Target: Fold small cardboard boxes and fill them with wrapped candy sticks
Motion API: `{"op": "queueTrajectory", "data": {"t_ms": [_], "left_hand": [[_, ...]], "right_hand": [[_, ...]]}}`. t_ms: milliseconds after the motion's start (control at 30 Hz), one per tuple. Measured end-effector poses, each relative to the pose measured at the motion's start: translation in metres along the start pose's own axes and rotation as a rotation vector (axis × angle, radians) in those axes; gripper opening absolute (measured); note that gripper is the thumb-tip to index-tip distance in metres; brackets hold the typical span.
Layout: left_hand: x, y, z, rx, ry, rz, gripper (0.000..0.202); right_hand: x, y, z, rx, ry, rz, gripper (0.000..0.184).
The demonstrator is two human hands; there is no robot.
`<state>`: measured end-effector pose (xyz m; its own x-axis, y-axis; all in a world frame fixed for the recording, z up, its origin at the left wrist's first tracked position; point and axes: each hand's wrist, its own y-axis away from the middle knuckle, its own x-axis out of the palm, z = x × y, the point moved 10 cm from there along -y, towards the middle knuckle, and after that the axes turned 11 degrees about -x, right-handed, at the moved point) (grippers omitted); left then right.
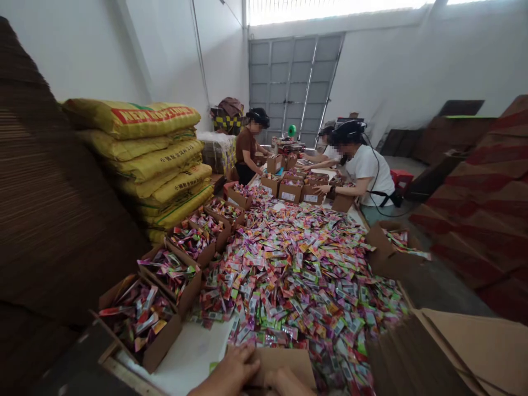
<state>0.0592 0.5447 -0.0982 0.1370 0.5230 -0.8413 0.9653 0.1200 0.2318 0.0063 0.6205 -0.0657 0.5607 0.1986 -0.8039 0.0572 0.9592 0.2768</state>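
At the bottom edge of the view is a small brown cardboard box [289, 360], cut off by the frame. My left hand [233, 368] grips its left side, the fingers bent over the cardboard. Against the near part of the same box is my right hand [286, 380], its fingers curled and partly out of sight. Just beyond lies a wide heap of small, colourful printed packets [289, 264], mostly pink, purple and green.
Along the left table edge stand several packet-filled boxes [160, 352]. Another box [381, 258] is at the right edge, near stacked flat cardboard [466, 352]. Co-workers [373, 170] handle boxes at the far end. Yellow sacks [152, 159] are piled at left.
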Motion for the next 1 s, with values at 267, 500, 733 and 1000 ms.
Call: {"op": "queueTrajectory", "data": {"t_ms": [267, 500, 733, 1000], "left_hand": [[-0.015, 0.02, -0.018, -0.099, -0.013, -0.43, 0.04], [-0.024, 0.028, -0.031, -0.299, -0.022, -0.506, 0.036], [-0.023, 0.023, -0.048, -0.071, 0.093, 0.006, 0.117], [-0.07, 0.071, -0.015, -0.428, 0.059, -0.108, 0.118]], "right_hand": [[0.003, 0.011, -0.037, 0.065, 0.124, -0.259, 0.021], [0.004, 0.018, -0.021, 0.029, 0.077, -0.204, 0.028], [-0.062, 0.04, -0.075, 0.061, -0.505, -0.617, 0.021], [-0.079, -0.056, -0.16, 0.24, -0.186, -0.396, 0.023]]}}
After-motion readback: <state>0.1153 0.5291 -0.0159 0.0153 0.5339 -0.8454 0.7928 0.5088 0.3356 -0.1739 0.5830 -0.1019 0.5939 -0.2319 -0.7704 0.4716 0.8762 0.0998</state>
